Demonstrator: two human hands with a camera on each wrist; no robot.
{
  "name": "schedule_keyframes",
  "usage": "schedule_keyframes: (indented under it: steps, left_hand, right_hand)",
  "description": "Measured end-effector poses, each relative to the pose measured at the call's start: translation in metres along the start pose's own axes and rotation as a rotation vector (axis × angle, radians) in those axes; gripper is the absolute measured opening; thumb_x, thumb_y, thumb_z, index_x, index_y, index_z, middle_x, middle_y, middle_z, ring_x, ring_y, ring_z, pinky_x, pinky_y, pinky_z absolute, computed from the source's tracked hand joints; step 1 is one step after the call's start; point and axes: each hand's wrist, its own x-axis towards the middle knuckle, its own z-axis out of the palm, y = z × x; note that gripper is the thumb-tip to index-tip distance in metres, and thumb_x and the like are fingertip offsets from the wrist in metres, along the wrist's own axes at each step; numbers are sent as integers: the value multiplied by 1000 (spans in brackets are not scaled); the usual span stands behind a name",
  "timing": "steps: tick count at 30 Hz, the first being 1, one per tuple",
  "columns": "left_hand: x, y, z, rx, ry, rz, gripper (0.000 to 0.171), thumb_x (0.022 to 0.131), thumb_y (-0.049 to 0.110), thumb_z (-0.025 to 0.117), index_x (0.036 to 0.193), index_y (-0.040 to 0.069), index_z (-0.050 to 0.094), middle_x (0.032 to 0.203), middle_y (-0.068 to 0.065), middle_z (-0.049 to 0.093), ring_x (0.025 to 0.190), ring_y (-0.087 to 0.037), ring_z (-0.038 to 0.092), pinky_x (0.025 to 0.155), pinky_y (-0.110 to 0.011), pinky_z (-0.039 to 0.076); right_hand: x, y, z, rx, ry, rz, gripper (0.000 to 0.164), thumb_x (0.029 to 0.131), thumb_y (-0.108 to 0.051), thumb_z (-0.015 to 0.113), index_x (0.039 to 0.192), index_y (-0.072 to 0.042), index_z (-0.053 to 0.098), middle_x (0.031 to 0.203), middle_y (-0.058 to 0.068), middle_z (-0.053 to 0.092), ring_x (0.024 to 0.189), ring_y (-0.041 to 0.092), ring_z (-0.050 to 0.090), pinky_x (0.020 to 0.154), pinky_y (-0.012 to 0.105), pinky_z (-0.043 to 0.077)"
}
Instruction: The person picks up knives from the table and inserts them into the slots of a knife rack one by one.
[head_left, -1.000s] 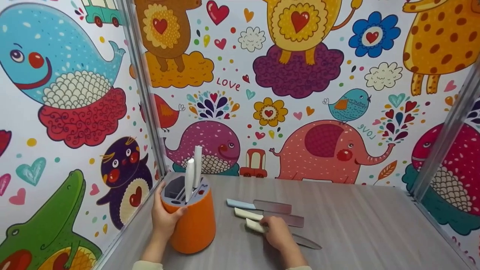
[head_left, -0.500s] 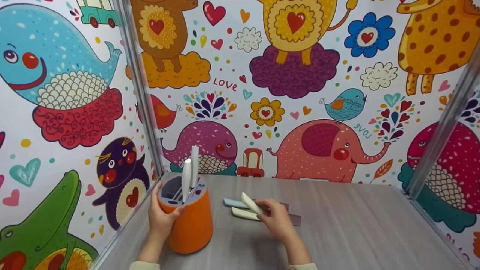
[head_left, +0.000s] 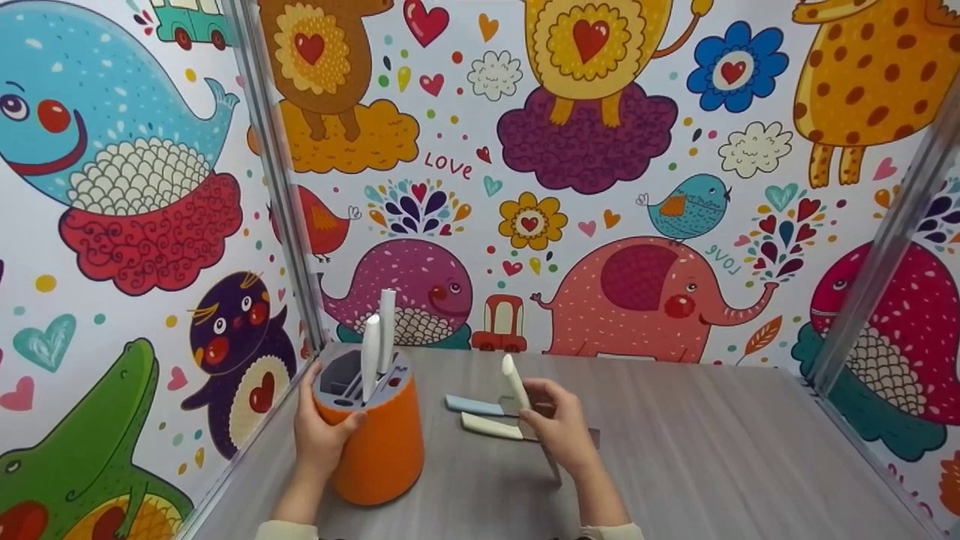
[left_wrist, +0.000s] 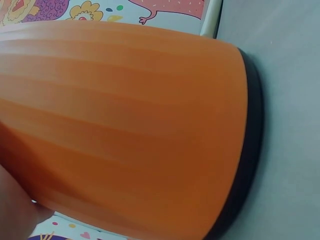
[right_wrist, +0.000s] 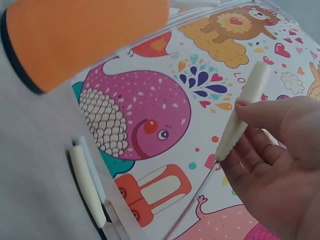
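Near two knives (head_left: pixel 491 427) on the table (head_left: pixel 712 450), my right hand (head_left: pixel 564 429) pinches a cream-handled knife (head_left: pixel 515 382); my left hand (head_left: pixel 321 436) grips the orange knife block (head_left: pixel 381 450).

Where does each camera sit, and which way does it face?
Head: on the person's head, facing forward and down; shows the block, left hand, right hand and sleeves.
Left wrist: on that wrist, facing the block's side; a bit of the left hand shows.
Right wrist: on that wrist, facing the right hand holding a knife.
Head and right wrist share that knife and the block.
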Motion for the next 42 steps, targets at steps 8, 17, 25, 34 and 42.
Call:
schedule_keyframes:
  steps: [8,17,25,34,42]
  left_hand:
    - [5,-33,0,4,18,25,95,73,10,82,153,17,32,141,-13,54,116,-20,54,95,-2,41]
    - [7,-39,2,19,40,57,99,71,21,86,153,20,31,146,-10,51,119,-15,52,99,-2,37]
    - [3,-18,6,31,312,249,76,87,44,67,149,9,39,151,-15,45,138,-24,43,111,-10,30]
    - [-24,72,26,-60,431,494,48,81,-6,55,127,-18,49,127,-34,55,127,-9,53,113,-19,37]
    - [-48,87,53,-85,21,427,43,87,-12,63,128,-1,57,121,-15,65,111,-14,65,97,-20,52]
  right_hand:
    - [-3,-4,3,184,46,-6,38,89,0,69,125,-1,60,122,21,64,113,38,62,95,29,54]
    - [-2,-6,9,256,55,-31,37,90,-5,70,125,0,59,119,22,63,110,37,63,90,28,55]
    - [-4,-10,21,296,16,-32,38,90,-12,71,125,-1,59,118,18,64,110,37,62,92,32,56]
    - [-7,-18,37,287,-6,-38,39,89,-13,72,125,-3,59,120,20,63,110,33,62,92,29,56]
    - [-11,-25,55,289,-3,-96,36,89,-9,72,122,-3,61,115,20,65,106,28,64,88,30,58]
